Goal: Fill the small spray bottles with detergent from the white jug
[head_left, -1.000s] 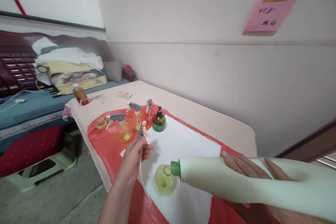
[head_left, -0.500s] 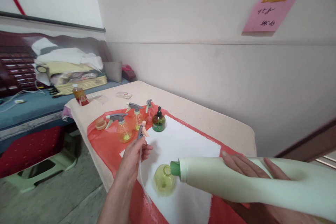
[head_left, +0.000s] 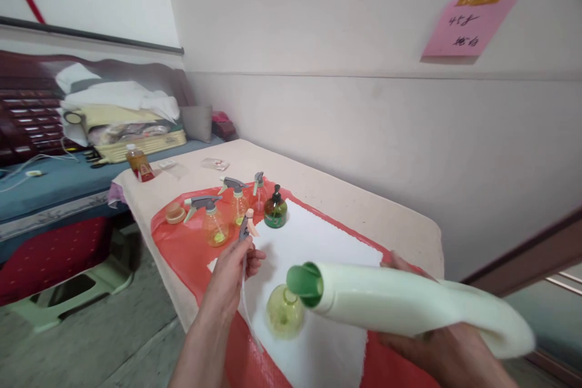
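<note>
My left hand [head_left: 236, 264] is closed around a grey and peach spray nozzle [head_left: 246, 228], whose clear tube hangs down past my wrist. In my right hand [head_left: 436, 342] is a large pale green jug [head_left: 391, 297], lying nearly level with its green spout [head_left: 309, 284] pointing left. The spout hangs above and beside a round yellow-green spray bottle body [head_left: 285, 313], which stands uncapped on a white sheet [head_left: 327, 242]. I see no liquid leaving the spout.
Spray bottles [head_left: 215, 227] and a dark green pump bottle [head_left: 275, 209] stand on red plastic sheeting [head_left: 173, 248]. Beyond them are a roll of tape [head_left: 175, 213] and a brown bottle [head_left: 139, 162]. A red stool [head_left: 59, 254] is left of the table [head_left: 364, 206].
The jug has turned and tipped so its spout opening now faces me more, and its rear end has swung into view. My left hand with the spray nozzle has stayed put.
</note>
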Demonstrator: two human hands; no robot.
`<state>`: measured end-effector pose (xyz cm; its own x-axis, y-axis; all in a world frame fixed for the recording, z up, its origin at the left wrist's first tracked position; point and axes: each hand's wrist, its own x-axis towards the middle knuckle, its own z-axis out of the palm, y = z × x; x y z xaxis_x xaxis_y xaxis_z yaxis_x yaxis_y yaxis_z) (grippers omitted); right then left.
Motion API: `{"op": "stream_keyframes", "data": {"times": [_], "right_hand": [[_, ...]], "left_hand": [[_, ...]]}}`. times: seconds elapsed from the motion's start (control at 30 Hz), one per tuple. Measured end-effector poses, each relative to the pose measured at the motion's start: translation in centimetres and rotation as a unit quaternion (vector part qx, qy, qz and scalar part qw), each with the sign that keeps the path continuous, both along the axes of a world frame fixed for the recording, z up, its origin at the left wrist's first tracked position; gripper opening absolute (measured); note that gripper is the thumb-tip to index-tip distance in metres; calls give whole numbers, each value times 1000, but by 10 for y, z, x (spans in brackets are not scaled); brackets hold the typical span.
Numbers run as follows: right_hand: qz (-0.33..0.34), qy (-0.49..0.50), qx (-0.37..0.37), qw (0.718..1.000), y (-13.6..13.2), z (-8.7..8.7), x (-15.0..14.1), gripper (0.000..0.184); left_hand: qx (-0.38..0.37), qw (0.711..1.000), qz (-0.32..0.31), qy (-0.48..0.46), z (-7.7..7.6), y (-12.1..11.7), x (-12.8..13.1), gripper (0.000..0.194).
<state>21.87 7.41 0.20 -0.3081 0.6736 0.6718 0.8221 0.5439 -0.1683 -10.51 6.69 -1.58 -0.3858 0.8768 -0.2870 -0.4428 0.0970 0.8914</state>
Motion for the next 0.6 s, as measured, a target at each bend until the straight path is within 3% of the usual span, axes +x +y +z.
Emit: {"op": "stream_keyframes", "data": {"times": [0.1,0.13,0.23,0.27,0.3,0.47,0.6], "right_hand": [[-2,160,-128,979,10,-17,-6,92],[10,258,-178,950,13,-23,-12,93],[80,512,-285,807,23,-45,-36,91],[98,550,-295,775,26,-51,-44,88],[107,566,-300,760,29,-57,-52,84],[119,550,-312,766,35,-68,-75,74],[54,521,-304,796,24,-72,-74,56]], "left_hand": [[2,1000,-4,0,-1,0,1,39],[2,1000,-6,-1,-1,0,2,40],[1,1000,-9,-1,0,0,3,42],[1,1000,-9,0,0,-1,4,42],[1,1000,-9,0,0,-1,4,42],[3,1000,-8,-5,0,0,2,41],[0,1000,-7,-9,0,0,2,41]]}}
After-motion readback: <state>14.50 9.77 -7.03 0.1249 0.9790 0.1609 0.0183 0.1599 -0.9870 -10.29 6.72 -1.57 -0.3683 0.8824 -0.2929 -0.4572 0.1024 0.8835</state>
